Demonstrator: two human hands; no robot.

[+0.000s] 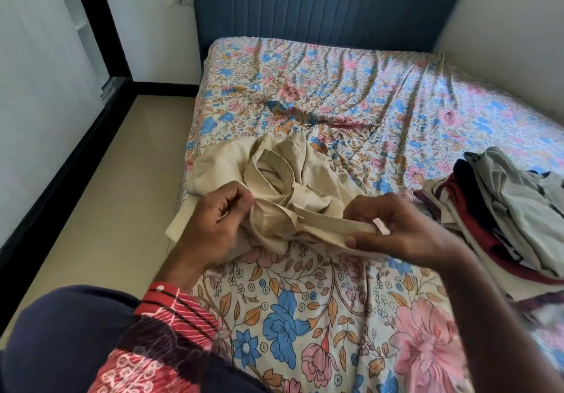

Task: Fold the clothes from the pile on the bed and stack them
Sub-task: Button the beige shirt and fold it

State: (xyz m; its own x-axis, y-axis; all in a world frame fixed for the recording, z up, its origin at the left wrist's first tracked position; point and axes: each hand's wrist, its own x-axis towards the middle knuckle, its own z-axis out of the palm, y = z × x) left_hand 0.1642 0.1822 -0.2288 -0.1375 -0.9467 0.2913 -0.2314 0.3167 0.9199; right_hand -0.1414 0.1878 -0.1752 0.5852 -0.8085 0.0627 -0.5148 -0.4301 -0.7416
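Flowery bed [305, 316] holds a crumpled cream shirt [274, 173] at 12 o'clock from both hands. Left hand [210, 224] and right hand [403, 228] pinch its edge. Next, I think: spread it flat. Pile [503, 209] waits at 3 o'clock.

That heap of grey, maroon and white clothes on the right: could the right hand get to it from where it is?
Probably yes. The heap of grey, maroon and white clothes lies just beside the right hand with nothing between, but that hand is pinching the crumpled beige garment.

walls [503, 11]: white | floor [116, 185]: beige tile, black skirting [61, 185] | headboard [326, 2]: blue, padded, ribbed | bed [351, 87]: floral sheet, wrinkled | light: soft daylight from the left
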